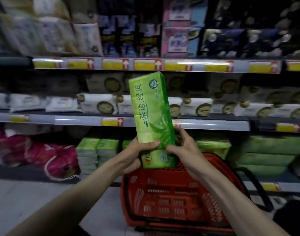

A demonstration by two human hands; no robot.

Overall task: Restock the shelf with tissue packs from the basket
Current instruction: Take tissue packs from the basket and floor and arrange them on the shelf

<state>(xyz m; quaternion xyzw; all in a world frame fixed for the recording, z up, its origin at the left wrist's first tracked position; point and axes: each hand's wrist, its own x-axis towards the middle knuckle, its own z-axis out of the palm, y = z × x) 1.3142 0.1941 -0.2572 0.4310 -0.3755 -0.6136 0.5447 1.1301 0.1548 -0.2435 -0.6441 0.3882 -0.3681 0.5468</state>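
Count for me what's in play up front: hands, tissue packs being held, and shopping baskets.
Hands (left hand, right hand): 2
Green tissue pack, held by both: 1
Red basket: 1
Total: 4

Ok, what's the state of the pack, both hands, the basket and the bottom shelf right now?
Green tissue pack: upright, slightly tilted, held above the basket.
Left hand: grips the pack's lower end.
Right hand: grips the pack's lower end too.
Red basket: on the floor, no packs visible inside.
Bottom shelf: stacked green packs on it.
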